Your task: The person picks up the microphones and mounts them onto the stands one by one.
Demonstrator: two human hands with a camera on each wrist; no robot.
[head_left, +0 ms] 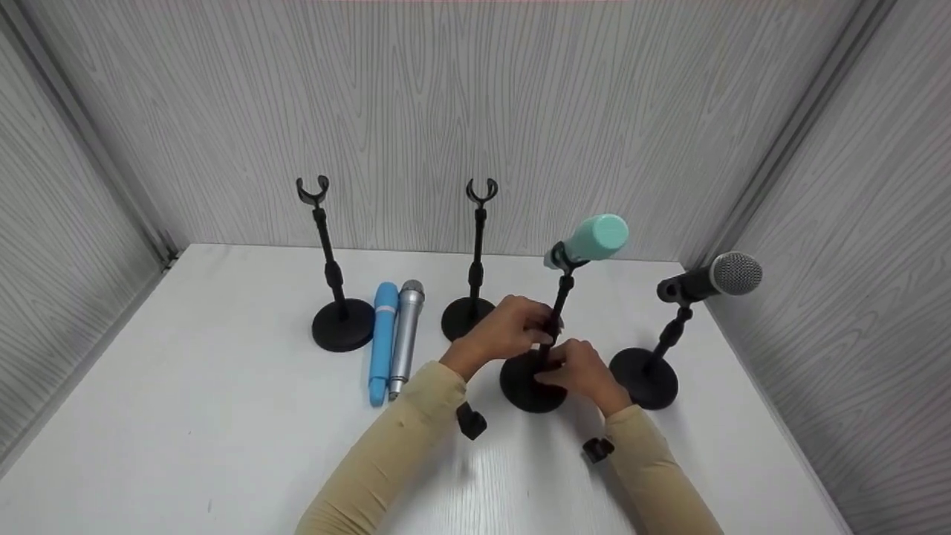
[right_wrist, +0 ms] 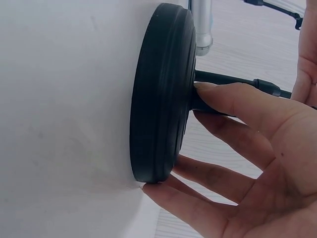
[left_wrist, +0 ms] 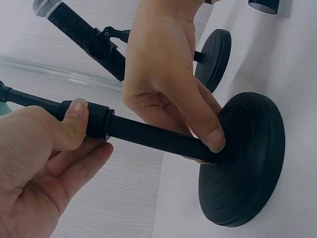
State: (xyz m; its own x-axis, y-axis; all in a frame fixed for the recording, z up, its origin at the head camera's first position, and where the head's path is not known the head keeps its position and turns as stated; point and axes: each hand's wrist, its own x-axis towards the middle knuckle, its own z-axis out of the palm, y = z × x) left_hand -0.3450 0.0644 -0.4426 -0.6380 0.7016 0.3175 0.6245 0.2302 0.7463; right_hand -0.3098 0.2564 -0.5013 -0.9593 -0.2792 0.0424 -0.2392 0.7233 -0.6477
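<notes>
A black desk microphone stand (head_left: 533, 388) stands right of the table's middle, its pole tilted slightly right in the head view. A mint-green microphone (head_left: 598, 238) lies in the clip at its top. My left hand (head_left: 513, 327) grips the thick collar (left_wrist: 94, 119) partway up the pole, thumb on one side and fingers on the other. Lower down, my right hand (head_left: 583, 371) pinches the pole's foot just above the round base (right_wrist: 163, 94). In the right wrist view, its lower fingers rest along the base's edge.
To the right, another stand (head_left: 645, 379) bears a black microphone with a silver grille (head_left: 735, 273). Two stands with bare clips (head_left: 343, 325) (head_left: 462, 316) are farther left. Between them lie a blue microphone (head_left: 383, 334) and a silver microphone (head_left: 406, 334). Panels wall the table's back and sides.
</notes>
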